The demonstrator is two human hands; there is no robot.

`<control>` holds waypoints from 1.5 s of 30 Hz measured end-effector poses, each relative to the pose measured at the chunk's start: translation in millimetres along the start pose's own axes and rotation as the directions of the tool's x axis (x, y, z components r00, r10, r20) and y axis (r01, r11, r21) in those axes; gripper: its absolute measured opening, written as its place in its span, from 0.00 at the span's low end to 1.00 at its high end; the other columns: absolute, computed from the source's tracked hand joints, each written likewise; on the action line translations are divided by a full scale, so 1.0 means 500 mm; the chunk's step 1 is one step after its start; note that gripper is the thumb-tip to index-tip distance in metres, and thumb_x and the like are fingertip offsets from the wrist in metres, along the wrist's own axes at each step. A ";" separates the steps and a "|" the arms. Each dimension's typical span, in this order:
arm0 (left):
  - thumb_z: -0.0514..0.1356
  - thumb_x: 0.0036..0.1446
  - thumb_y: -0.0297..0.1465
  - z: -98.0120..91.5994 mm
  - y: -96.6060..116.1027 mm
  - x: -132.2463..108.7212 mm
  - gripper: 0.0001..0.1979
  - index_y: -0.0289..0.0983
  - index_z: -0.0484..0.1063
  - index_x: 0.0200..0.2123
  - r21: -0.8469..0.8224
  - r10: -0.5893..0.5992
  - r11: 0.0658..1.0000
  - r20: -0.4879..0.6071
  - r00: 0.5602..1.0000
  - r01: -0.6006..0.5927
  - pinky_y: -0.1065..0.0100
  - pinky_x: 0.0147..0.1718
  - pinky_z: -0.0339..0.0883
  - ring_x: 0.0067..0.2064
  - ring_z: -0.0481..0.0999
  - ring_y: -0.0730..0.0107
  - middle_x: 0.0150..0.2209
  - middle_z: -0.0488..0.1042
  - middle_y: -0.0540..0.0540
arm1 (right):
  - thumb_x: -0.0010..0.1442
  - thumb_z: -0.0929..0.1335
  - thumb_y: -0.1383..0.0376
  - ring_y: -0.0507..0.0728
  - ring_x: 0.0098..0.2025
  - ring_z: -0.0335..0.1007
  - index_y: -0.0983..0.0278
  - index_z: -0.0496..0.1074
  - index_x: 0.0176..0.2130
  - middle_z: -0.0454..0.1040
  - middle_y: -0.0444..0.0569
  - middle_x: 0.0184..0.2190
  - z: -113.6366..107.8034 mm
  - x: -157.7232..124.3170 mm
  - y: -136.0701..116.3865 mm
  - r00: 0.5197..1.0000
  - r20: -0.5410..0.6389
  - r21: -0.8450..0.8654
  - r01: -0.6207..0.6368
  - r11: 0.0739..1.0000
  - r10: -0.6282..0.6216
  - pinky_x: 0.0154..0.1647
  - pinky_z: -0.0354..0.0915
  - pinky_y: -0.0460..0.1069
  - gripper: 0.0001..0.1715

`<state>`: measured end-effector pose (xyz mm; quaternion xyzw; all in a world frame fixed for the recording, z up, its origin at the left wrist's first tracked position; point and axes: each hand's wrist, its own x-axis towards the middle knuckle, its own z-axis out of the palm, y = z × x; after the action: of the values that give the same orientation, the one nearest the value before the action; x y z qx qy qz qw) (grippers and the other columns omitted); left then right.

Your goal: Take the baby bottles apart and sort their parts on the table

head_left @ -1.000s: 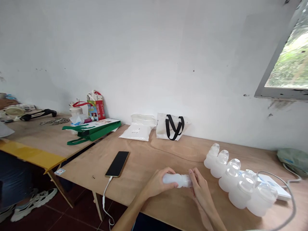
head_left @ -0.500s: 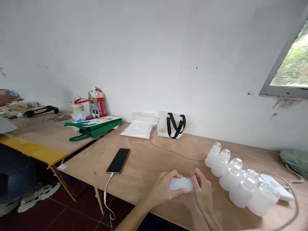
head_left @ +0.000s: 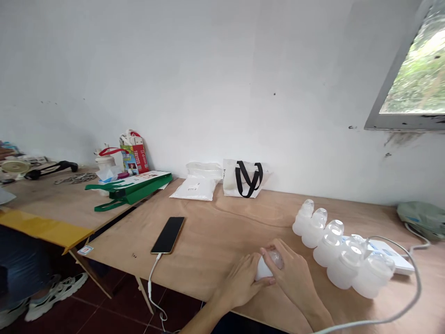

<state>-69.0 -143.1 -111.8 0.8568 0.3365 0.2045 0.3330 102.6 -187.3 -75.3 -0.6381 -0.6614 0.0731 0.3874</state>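
The person's left hand [head_left: 239, 280] and right hand [head_left: 295, 274] have come closer together, both holding the white bottle [head_left: 263, 270] near the front edge of the table [head_left: 208, 232]. The bottle lay sideways before; now it tips up more, with the right hand around its clear top.

The bottle [head_left: 263, 269] is white; phone screen [head_left: 168, 235], black; tabletop [head_left: 212, 236], brown.

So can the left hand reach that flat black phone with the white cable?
Probably yes: only brown wooden tabletop lies between the left hand and the phone. But that hand is holding a cloudy white bottle, so it would likely have to let go first.
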 end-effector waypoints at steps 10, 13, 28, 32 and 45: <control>0.63 0.64 0.43 0.011 0.003 0.001 0.23 0.44 0.66 0.59 0.197 0.051 0.979 0.025 0.998 -0.054 0.57 0.55 0.62 0.56 0.72 0.53 0.56 0.73 0.45 | 0.65 0.63 0.44 0.59 0.29 0.75 0.55 0.67 0.32 0.79 0.42 0.29 -0.106 0.009 0.063 0.995 -0.029 -0.160 -0.103 0.982 0.099 0.32 0.63 0.51 0.20; 0.61 0.66 0.40 0.013 0.001 0.004 0.15 0.44 0.69 0.53 0.230 0.094 0.968 0.043 0.995 -0.102 0.59 0.53 0.62 0.54 0.73 0.56 0.54 0.73 0.47 | 0.61 0.64 0.42 0.60 0.25 0.73 0.54 0.68 0.30 0.77 0.43 0.24 -0.171 0.000 0.114 0.975 -0.099 -0.264 -0.220 0.939 0.201 0.27 0.62 0.51 0.21; 0.61 0.65 0.40 0.015 0.001 0.004 0.12 0.43 0.72 0.49 0.234 0.095 0.967 0.030 0.995 -0.100 0.57 0.53 0.63 0.52 0.73 0.55 0.53 0.72 0.47 | 0.56 0.67 0.36 0.56 0.23 0.72 0.53 0.75 0.41 0.80 0.48 0.43 -0.194 -0.004 0.126 0.966 -0.170 -0.092 -0.212 0.973 0.195 0.29 0.69 0.53 0.29; 0.62 0.64 0.40 0.017 -0.005 0.000 0.16 0.45 0.69 0.54 0.131 0.053 0.990 0.014 0.998 -0.055 0.56 0.56 0.63 0.55 0.72 0.54 0.55 0.71 0.47 | 0.58 0.68 0.43 0.60 0.33 0.78 0.54 0.75 0.44 0.80 0.48 0.43 -0.124 0.017 0.093 0.992 -0.032 -0.016 -0.122 0.992 0.122 0.36 0.73 0.53 0.23; 0.67 0.57 0.42 0.029 -0.008 0.197 0.26 0.41 0.72 0.57 -0.299 0.008 0.953 -0.107 0.994 -0.040 0.59 0.48 0.69 0.49 0.76 0.50 0.50 0.78 0.45 | 0.63 0.66 0.43 0.66 0.56 0.75 0.52 0.62 0.64 0.72 0.51 0.62 -0.065 0.023 0.100 0.994 0.035 0.058 -0.107 0.993 0.105 0.56 0.72 0.61 0.35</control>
<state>5.3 -76.9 -112.1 0.7882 0.3079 0.3021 0.4389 163.2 -181.2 -77.6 -0.6592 -0.6300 0.1236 0.3915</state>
